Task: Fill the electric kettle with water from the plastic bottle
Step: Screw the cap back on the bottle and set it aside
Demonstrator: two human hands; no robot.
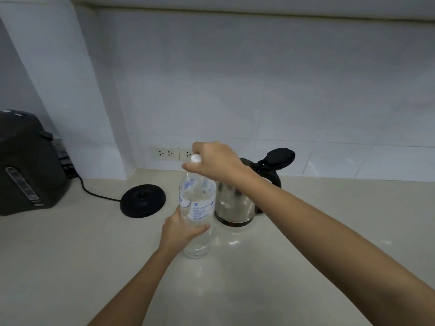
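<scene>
Both forearms are bare with no sleeve showing anywhere along them, entering from about five and seven o'clock, and the left hand (181,231) and right hand (211,161) wear no gloves, rings, watch or bracelet.

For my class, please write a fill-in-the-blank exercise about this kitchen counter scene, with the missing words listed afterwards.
1. The left hand grips the clear plastic water bottle around its lower body, while the right hand holds its white ____.
2. The black hinged lid of the stainless steel electric kettle stands ____.
3. The kettle sits on the pale countertop, not on its round black ____, which lies to the bottle's left.

Missing words: cap; open; base
</scene>
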